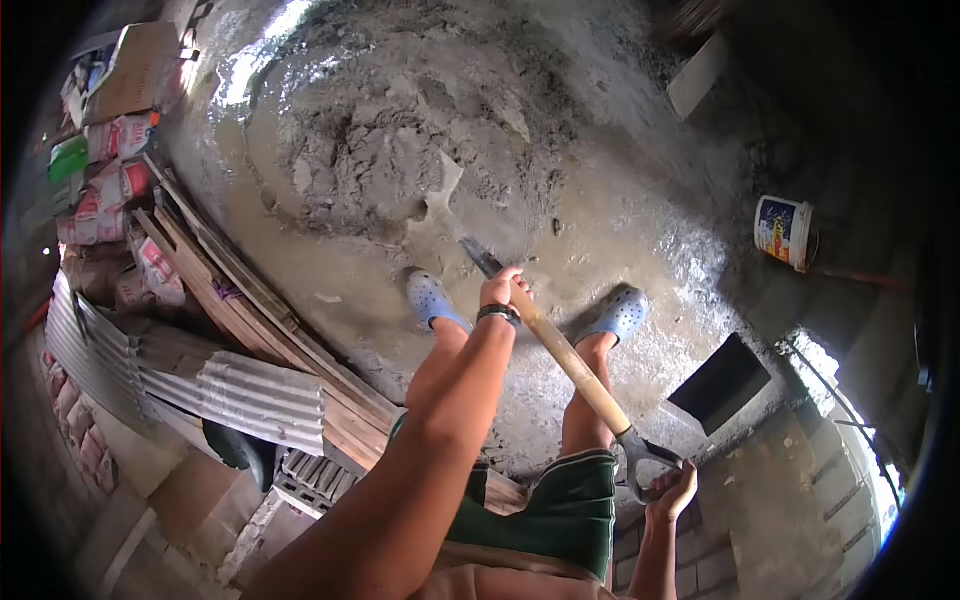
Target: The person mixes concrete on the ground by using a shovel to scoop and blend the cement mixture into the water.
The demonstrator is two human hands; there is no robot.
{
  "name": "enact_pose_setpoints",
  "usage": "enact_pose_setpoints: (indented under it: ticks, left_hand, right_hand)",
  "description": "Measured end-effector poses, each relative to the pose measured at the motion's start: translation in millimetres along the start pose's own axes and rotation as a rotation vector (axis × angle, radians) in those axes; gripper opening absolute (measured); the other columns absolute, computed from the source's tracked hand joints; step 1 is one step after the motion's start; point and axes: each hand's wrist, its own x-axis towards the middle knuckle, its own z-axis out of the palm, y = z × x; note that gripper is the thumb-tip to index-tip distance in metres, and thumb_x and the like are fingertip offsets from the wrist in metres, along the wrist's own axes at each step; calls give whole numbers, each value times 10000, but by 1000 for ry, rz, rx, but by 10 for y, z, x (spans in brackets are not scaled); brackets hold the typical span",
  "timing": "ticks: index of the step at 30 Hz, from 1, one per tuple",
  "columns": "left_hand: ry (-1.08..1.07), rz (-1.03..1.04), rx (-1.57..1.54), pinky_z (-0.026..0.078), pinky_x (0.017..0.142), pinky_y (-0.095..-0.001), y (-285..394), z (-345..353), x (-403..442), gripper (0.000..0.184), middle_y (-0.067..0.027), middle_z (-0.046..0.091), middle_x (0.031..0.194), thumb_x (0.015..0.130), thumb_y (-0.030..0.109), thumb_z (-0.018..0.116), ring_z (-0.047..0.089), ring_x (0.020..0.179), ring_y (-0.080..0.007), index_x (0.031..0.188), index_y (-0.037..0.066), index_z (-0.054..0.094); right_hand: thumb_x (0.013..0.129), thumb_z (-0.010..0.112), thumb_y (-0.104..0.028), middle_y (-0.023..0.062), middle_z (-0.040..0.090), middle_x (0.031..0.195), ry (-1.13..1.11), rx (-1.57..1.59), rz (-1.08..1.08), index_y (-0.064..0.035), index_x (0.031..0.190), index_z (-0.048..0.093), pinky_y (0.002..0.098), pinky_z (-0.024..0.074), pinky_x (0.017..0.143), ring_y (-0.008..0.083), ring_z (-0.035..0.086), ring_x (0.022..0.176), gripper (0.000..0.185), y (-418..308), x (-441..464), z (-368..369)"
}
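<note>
My left hand, with a dark band at the wrist, is wrapped round the lower wooden shaft of a shovel. At the shaft's upper end, my right hand grips the dark D-shaped handle. The shovel slants down and away from me, and its blade lies at the near edge of a heap of wet grey cement mix. Part of the blade is hidden by mix or muddy water. My feet, in blue clogs, stand apart on either side of the shaft.
Wooden planks and corrugated sheets lie on the left, near stacked bags. A labelled white bucket stands at the right. A dark rectangular pan or board rests by the block wall. Watery slurry covers the floor around the heap.
</note>
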Motion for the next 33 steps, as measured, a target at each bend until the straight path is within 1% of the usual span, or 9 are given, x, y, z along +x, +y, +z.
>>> enact_pose_setpoints:
  ticks: [5, 9, 11, 17, 18, 20, 24, 28, 33]
  left_hand:
    - [-227, 61, -216, 456, 534, -340, 1184, 445, -738, 230, -19, 471, 654, 789, 139, 701, 478, 546, -166, 782, 110, 472]
    - [-133, 309, -28, 420, 525, -324, 1909, 670, -1104, 231, -2, 453, 654, 832, 178, 666, 448, 540, -157, 761, 128, 452]
    - [-78, 291, 163, 417, 545, -354, 2045, 352, -571, 215, -1, 434, 712, 855, 200, 630, 439, 567, -177, 781, 122, 443]
    - [-108, 343, 19, 434, 542, -351, 959, 1247, -1620, 268, 13, 450, 694, 820, 255, 720, 488, 621, -154, 799, 142, 478]
    - [-254, 300, -106, 442, 543, -341, 816, 1387, -1656, 286, 12, 464, 696, 809, 265, 743, 499, 620, -149, 794, 146, 484]
    - [-328, 146, -173, 408, 489, -270, 286, 1645, -1361, 278, 30, 456, 615, 803, 254, 758, 453, 507, -128, 764, 157, 501]
    - [-71, -149, -13, 438, 488, -323, -1263, 2372, -1412, 217, -26, 486, 574, 763, 213, 710, 485, 490, -170, 733, 130, 512]
    - [-179, -217, 205, 506, 475, -345, -2546, 2440, -1189, 219, -74, 581, 622, 772, 219, 711, 585, 493, -204, 705, 64, 572]
    - [-261, -359, 191, 517, 495, -363, -2352, 2805, -817, 211, -75, 572, 625, 770, 182, 724, 586, 511, -218, 729, 61, 555]
  right_hand:
    - [887, 595, -322, -23, 377, 518, -171, -64, -246, -130, 707, 427, 291, 362, 442, 111, 390, 438, 312, -696, -567, 386]
    - [742, 703, -233, 63, 548, 693, -641, -449, -1521, -99, 751, 575, 405, 443, 629, 259, 499, 612, 185, -863, -945, 963]
    - [658, 761, -265, 55, 564, 767, -1080, -842, -1494, -113, 763, 623, 479, 412, 777, 293, 520, 780, 231, -721, -657, 943]
    - [699, 721, -115, 68, 595, 685, -1019, -492, -723, -59, 625, 650, 405, 412, 776, 237, 544, 722, 117, -1201, 110, -59]
    - [723, 701, -117, 47, 609, 709, -760, -377, -354, -38, 599, 618, 371, 439, 741, 183, 559, 717, 168, -1333, 74, -335]
    - [851, 653, -237, 36, 581, 694, -442, -2, -259, -63, 788, 569, 296, 462, 540, 135, 555, 592, 203, -1515, 161, -649]
    - [916, 586, -363, -68, 280, 510, 55, 134, 8, -174, 647, 414, 259, 243, 415, 74, 284, 422, 371, -1670, 263, -1337]
    - [906, 578, -407, -72, 287, 532, 382, 108, 19, -159, 853, 575, 240, 288, 438, 65, 297, 437, 254, -1672, -39, -1988]
    - [884, 589, -451, -71, 285, 528, 502, 40, -79, -159, 782, 527, 244, 289, 416, 67, 281, 415, 316, -1583, 186, -1473]
